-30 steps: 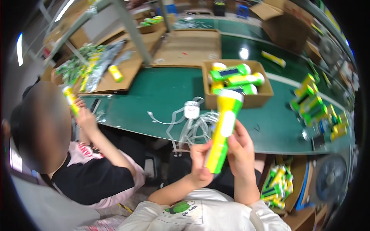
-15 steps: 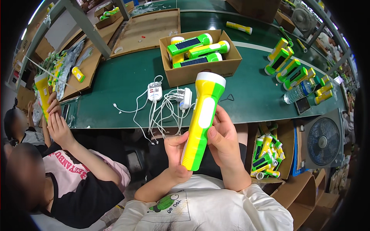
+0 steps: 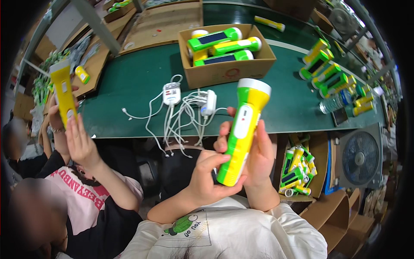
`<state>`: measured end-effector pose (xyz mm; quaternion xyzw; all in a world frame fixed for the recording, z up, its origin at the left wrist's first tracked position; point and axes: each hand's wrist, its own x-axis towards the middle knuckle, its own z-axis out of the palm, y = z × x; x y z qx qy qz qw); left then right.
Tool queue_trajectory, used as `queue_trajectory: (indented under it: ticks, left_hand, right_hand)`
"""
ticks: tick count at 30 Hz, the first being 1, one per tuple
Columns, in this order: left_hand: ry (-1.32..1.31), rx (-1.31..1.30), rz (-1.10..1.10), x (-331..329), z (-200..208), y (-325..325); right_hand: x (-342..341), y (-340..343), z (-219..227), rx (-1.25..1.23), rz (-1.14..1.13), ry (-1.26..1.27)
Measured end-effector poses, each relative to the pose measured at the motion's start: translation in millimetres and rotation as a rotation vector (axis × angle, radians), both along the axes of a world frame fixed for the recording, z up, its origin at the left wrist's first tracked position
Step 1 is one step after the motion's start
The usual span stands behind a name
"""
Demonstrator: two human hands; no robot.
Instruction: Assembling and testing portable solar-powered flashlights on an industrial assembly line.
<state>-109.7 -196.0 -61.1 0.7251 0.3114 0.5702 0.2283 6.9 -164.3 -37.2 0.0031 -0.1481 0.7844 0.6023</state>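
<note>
A yellow-and-green flashlight [image 3: 244,123] with a white head is held upright before me, leaning a little right. A white panel with a small slot and a red dot faces me. My left hand [image 3: 209,178] grips the ribbed lower end, thumb across its front. My right hand [image 3: 260,159] is closed around the barrel from behind and from the right, its fingertips showing at the left edge. Just beyond the flashlight, an open cardboard box [image 3: 226,77] on the green table [image 3: 125,82] holds several similar flashlights, some with dark solar panels.
White charging cables [image 3: 179,125] and two white power adapters spread over the near table edge. Standing flashlights [image 3: 317,64] and a water bottle [image 3: 334,103] are at right. Below them are a carton of flashlights [image 3: 297,170] and a fan [image 3: 361,159]. A co-worker at left holds another flashlight [image 3: 64,93].
The flashlight has been turned about its length, so the panel with the slot now faces me, and shifted slightly right. My fingers have changed grip. The co-worker's flashlight has moved right.
</note>
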Motion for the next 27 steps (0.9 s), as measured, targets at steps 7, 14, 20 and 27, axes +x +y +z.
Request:
queue_trajectory:
  ticks: [7, 14, 20, 27]
  left_hand:
    - [0.141, 0.102, -0.091, -12, 10, 11]
    - [0.095, 0.305, 0.627, -100, 37, 32]
    - [0.073, 0.114, 1.451, -184, 64, 45]
    - [-0.236, -0.246, 0.918, -233, 74, 65]
  right_hand:
    - [9, 4, -8, -0.206, -0.17, -0.184]
    - [41, 28, -30, -0.285, -0.531, -0.614]
    - [75, 43, -56, -0.314, -0.596, -0.686]
    - [103, 57, -63, -0.364, -0.697, -0.926]
